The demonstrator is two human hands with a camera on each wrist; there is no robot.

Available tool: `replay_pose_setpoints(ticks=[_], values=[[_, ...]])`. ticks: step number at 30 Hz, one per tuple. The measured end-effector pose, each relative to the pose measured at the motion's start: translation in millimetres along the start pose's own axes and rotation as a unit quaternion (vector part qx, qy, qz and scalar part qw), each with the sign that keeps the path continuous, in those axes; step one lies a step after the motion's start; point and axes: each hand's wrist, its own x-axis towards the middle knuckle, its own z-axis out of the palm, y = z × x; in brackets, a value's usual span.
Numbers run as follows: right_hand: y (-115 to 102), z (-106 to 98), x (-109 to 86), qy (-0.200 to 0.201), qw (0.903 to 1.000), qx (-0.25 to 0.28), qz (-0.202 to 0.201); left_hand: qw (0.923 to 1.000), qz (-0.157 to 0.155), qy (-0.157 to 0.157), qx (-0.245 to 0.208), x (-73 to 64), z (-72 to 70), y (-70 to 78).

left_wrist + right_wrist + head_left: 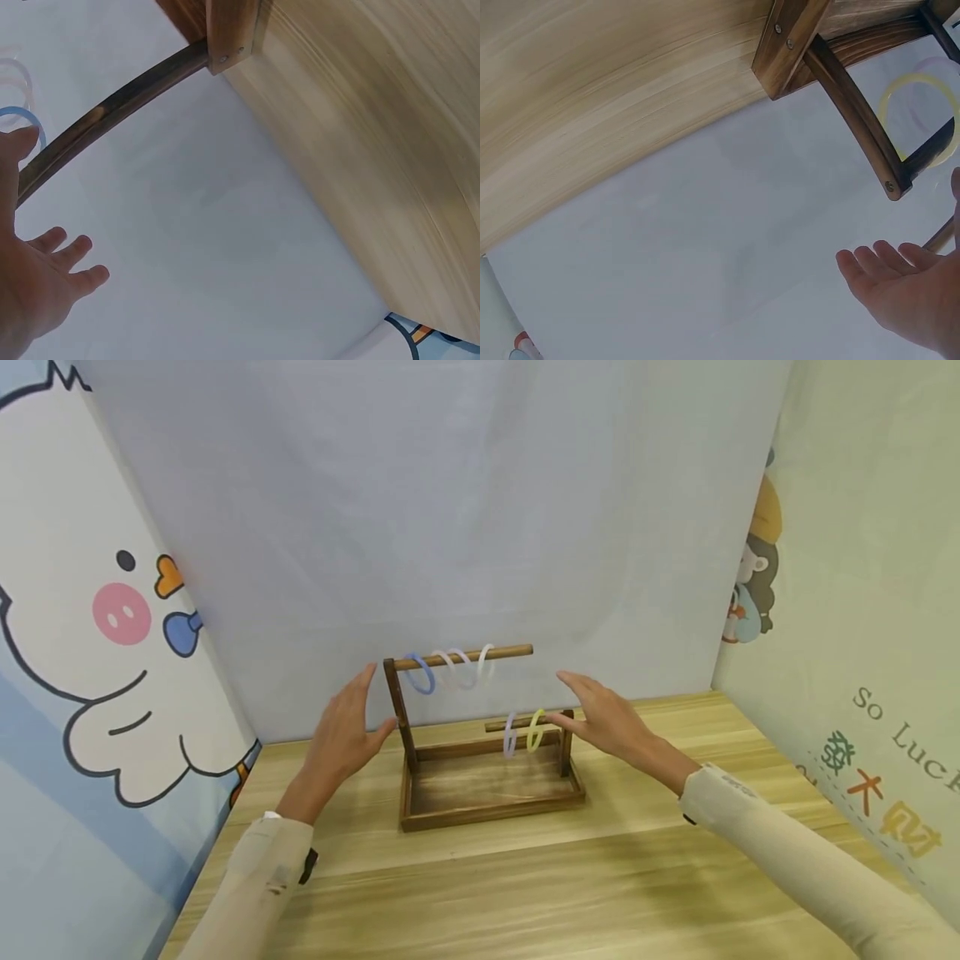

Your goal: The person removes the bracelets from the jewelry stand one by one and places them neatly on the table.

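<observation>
Wooden stand (495, 812) on the table (450, 893), between the two hands, long axis running left-right, right end slightly farther off. Upper bar (517, 651) juts right from the tall post (398, 702), carrying a blue ring (431, 681) and paler ones; lower bar (491, 727) points left off the short post (566, 756) with a lilac and a yellow ring (529, 739). Left hand (341, 735): fingers extended, empty, stand to its right, thumb beside tall post. Right hand (611, 718): likewise extended, empty, stand to its left; thumb overlaps short post from here, contact unclear. Neither hand clearly nearer. Pale cloth (420, 527) behind.
</observation>
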Motion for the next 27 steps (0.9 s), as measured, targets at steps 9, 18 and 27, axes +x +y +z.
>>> replay_pose_setpoints(ticks=[9, 18, 27], values=[[-16.3, 2.8, 10.7, -0.008, 0.9997, 0.015, 0.018, 0.9990, -0.019, -0.018, -0.036, 10.2, -0.3, 1.8], [-31.4, 10.2, 24.8, -0.010, 0.9987, 0.046, 0.019, 0.9958, -0.019, -0.042, -0.079, 18.3, 2.8, 6.5], [-50.0, 14.4, 42.2, -0.016, 0.9965, 0.074, 0.036, 0.9953, -0.011, -0.039, -0.088, 23.4, 8.5, 6.7]])
